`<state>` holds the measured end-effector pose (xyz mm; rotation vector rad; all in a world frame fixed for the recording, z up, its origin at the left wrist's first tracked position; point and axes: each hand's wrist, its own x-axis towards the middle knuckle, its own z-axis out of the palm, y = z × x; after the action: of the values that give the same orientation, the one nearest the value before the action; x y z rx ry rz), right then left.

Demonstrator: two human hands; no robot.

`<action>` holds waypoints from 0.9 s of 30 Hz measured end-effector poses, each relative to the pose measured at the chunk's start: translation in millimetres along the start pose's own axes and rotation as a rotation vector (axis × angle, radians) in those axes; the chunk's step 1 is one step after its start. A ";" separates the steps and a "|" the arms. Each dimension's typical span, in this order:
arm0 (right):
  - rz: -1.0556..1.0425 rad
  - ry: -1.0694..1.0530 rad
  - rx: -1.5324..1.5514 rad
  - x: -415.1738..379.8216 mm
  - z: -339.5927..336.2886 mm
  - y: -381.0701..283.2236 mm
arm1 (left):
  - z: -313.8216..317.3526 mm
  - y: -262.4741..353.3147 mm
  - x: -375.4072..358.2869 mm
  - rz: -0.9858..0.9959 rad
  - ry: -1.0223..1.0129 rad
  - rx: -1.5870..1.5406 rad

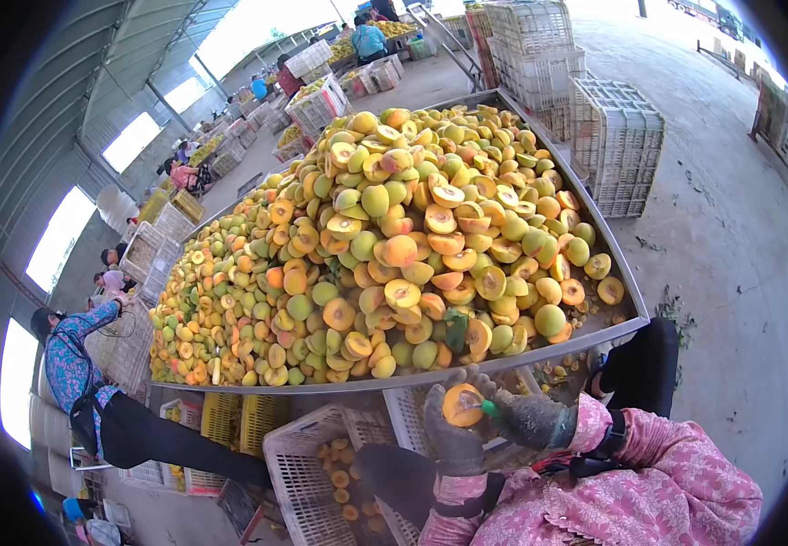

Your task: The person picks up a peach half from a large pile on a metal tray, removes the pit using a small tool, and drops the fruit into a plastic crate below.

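My left hand [451, 439], in a grey glove, is closed around a cut peach half [461, 406] with its orange flesh facing up. My right hand [532, 419], gloved too, is closed on a small tool with a green handle [489, 408]. The tool's front end meets the right side of the peach; its tip cannot be made out. Both hands are above my lap, just below the front rim of a metal-edged table [394, 366]. Heaped on that table are many halved peaches [400, 250], yellow, green and orange.
Below left of my hands, a white plastic crate [307, 455] holds some peach halves. Yellow crates [262, 420] stand under the table. A person in a blue patterned top [80, 355] is at the left. Stacked crates [617, 146] rise behind right.
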<state>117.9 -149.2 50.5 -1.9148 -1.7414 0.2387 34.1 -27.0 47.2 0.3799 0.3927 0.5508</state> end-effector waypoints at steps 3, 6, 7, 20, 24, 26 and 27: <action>0.434 -0.284 0.608 9.9 -13.0 -8.3 | -10.9 -6.4 5.5 0.043 -0.011 0.037; 0.154 0.013 0.836 -6.6 85.6 44.4 | -5.8 -7.5 3.7 0.087 -0.007 0.072; 0.154 0.013 0.836 -12.2 84.9 44.7 | -3.5 -8.5 -1.0 0.087 -0.007 0.072; 0.316 0.088 1.108 -0.9 74.8 35.3 | -22.4 -14.4 16.9 0.099 -0.072 -0.145; 0.119 0.075 0.748 -2.3 136.4 74.0 | -21.5 -18.3 12.2 0.120 -0.024 -0.091; 0.127 0.062 0.619 -4.9 93.0 48.9 | -20.4 -17.7 11.2 0.095 -0.062 -0.126; 0.134 0.049 0.490 -4.9 76.0 38.4 | -18.6 -17.4 9.9 0.093 -0.064 -0.124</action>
<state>114.7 -134.6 -33.5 -1.6555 -1.3638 0.6023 40.8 -30.7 21.0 0.2965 0.2789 0.6488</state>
